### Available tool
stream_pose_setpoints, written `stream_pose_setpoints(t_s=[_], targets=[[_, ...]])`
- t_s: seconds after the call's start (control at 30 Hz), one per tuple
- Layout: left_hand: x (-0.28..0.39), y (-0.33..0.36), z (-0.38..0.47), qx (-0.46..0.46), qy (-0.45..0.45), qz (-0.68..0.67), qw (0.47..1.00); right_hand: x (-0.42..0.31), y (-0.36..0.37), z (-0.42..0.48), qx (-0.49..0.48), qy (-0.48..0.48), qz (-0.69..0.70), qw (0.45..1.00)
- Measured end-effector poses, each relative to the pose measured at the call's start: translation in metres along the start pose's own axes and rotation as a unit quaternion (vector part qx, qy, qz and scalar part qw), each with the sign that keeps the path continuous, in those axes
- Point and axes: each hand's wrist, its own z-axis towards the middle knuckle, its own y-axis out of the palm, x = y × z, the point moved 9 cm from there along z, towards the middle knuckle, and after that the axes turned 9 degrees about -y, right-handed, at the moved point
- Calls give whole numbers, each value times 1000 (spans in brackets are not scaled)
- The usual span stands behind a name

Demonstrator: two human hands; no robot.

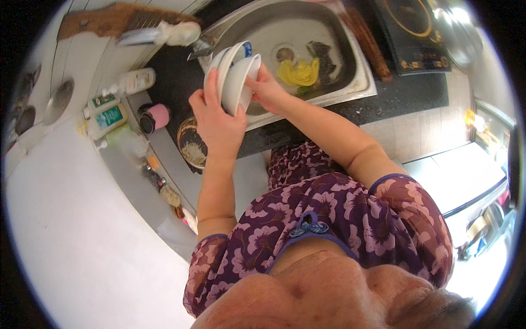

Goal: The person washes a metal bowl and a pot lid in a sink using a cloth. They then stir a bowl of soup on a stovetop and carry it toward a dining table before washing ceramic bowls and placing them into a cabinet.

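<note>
A stack of white bowls [238, 88], tipped on its side, is held between my two hands over the near left edge of the sink. My left hand [220, 123] wraps the stack from the left, fingers spread across the bowls' outer walls. On the other side, my right hand [267, 90] grips the rim of the nearest bowl, thumb on its wall. A blue pattern shows inside one bowl behind it. Below the bowls is the stainless steel sink [254, 24], where a crumpled yellow item [299, 73] and a dark limp item [324, 57] lie near the drain [284, 53].
A faucet [200, 48] stands at the sink's left corner. Several bottles [107, 120], a pink container [158, 117] and a round vessel [192, 148] with pale contents are at left. An induction cooktop [423, 49] and a brown bar [367, 47] lie right of the sink.
</note>
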Motion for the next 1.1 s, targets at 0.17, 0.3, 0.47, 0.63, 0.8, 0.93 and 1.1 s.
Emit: stream_pose_setpoints(t_s=[0.17,0.3,0.47,0.63,0.8,0.93,1.1], targets=[[27,9,-9,52,-3,-8,999,-26,-16,-4,0,0,-12,1000],[43,11,-11,30,-4,12,999,-24,-9,-13,-31,90,-5,995],[41,6,-11,-3,-53,36,998,-22,5,-22,-41,95,23,994],[40,-4,-11,0,-59,52,997,-9,14,-17,-81,84,27,993],[43,-5,-17,16,-68,50,996,-17,12,-24,-89,83,25,992],[34,9,-23,40,-42,-66,996,-42,-17,-25,-55,14,-143,988],[-77,48,-16,-42,-216,-503,836,-101,-6,-16,-58,-85,-496,862]])
